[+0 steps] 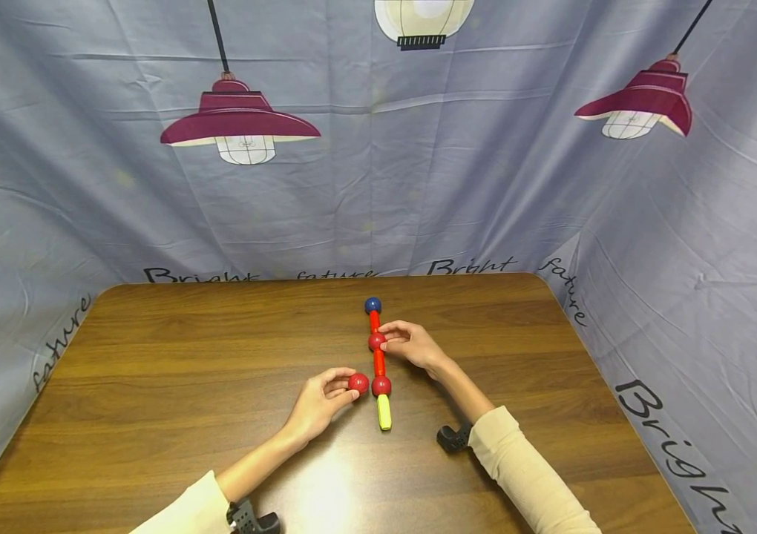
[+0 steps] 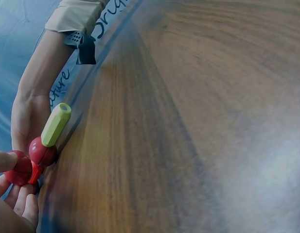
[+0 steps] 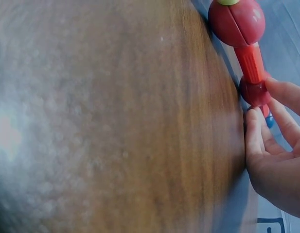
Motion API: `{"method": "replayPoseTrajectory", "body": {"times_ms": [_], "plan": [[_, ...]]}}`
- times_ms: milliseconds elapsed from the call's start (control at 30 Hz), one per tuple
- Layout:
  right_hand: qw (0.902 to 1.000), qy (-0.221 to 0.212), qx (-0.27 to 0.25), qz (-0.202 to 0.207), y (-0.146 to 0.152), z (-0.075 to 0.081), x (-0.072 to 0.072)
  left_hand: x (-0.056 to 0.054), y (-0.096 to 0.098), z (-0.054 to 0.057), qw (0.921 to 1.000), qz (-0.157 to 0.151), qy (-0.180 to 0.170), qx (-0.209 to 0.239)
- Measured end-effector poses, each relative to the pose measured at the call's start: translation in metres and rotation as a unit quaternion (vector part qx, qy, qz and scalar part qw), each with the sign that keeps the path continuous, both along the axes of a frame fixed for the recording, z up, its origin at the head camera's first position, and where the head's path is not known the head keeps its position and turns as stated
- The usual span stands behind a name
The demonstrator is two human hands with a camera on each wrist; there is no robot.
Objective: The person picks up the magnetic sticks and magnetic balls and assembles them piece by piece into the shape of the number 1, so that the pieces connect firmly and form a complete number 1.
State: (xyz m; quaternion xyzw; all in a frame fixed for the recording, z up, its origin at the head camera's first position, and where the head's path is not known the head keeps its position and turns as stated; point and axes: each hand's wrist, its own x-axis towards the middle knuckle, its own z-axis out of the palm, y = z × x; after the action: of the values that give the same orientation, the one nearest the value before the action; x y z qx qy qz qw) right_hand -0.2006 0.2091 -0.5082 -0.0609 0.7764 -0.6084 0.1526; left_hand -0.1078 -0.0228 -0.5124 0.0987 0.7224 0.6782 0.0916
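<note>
A straight chain of toy balls and rods lies on the table. From its far end come a blue ball (image 1: 373,305), a red rod (image 1: 375,320), a red middle ball (image 1: 375,341), another red rod (image 1: 379,363), a red near ball (image 1: 381,386) and a yellow-green rod (image 1: 384,413). My right hand (image 1: 415,348) pinches the middle ball from the right, as the right wrist view also shows. Just left of the near ball, a separate red ball (image 1: 358,383) is held between the thumb and fingers of my left hand (image 1: 315,404).
The brown wooden table (image 1: 185,356) ends at the back against a grey-blue curtain (image 1: 352,193) printed with lamps and lettering. Black wrist devices sit on both forearms, and the right one (image 1: 452,439) juts over the table to the right of the chain.
</note>
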Motion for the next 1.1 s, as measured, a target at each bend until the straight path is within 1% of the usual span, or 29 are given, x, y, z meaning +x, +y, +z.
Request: {"method": "replayPoseTrajectory", "body": {"times_ms": [267,567,767,967,1100], "plan": [[0.9999,-0.002,0.008,-0.006,-0.001,0.0,0.0,0.004,0.0,-0.002,0.9999,0.001,-0.015,0.005],[1.0,0.0,0.001,-0.007,-0.001,-0.001,0.0,0.011,0.0,-0.001,0.9996,-0.01,-0.022,0.014],[0.9998,-0.002,0.006,-0.016,-0.001,-0.001,0.001,0.014,0.0,-0.001,0.9994,-0.011,-0.024,0.023],[0.9996,0.0,0.001,-0.03,-0.001,-0.003,0.002,0.018,-0.002,-0.001,0.9996,-0.01,-0.021,0.017],[0.9994,0.001,0.005,-0.033,0.0,-0.003,0.006,0.02,-0.005,-0.003,0.9997,-0.011,-0.019,0.007]]}}
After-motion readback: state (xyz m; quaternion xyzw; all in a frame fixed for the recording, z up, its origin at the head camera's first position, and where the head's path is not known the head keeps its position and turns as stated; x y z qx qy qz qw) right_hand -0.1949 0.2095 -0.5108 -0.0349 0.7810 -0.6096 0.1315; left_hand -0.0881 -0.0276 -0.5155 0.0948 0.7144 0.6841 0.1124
